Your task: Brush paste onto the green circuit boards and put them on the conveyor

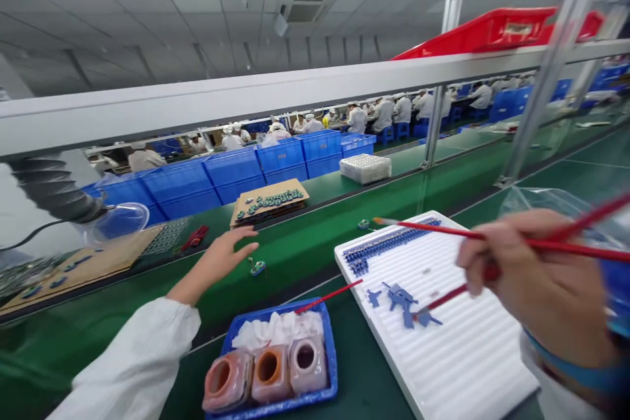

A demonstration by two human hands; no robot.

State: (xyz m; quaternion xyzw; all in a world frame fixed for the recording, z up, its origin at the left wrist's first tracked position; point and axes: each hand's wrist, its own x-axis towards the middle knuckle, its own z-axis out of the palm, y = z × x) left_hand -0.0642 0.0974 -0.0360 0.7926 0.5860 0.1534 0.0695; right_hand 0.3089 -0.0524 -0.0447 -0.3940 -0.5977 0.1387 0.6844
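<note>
In the head view, the person's left hand (231,256) reaches out over the green tabletop (305,256), fingers spread and holding nothing. It is nearest a small green-and-blue component (257,268) lying just beyond the fingertips. The right hand (531,282), blurred at the frame's edge, has its fingers curled in a pinch around a red-handled paintbrush (492,243). The pinch sits well back from the brush tip, which points across the far part of a white ridged board (472,354). A second red stick (443,298) runs from under the hand toward loose blue pieces (401,302); whether the hand grips it cannot be told.

Tight rows of blue parts (384,246) line the board's far side. Its left edge runs close beside a blue tray (333,357) holding three square jars (270,374) and white cloth (278,331), with a thin red stick (329,295) resting across the tray's rim. A steady, well-back hold keeps the brush tip away from those rows and jars. Past the tabletop's far edge lie a cardboard sheet of green components (268,200), blue crates (236,174) and a white box (365,168). Co-workers in white (384,115) sit farther off.
</note>
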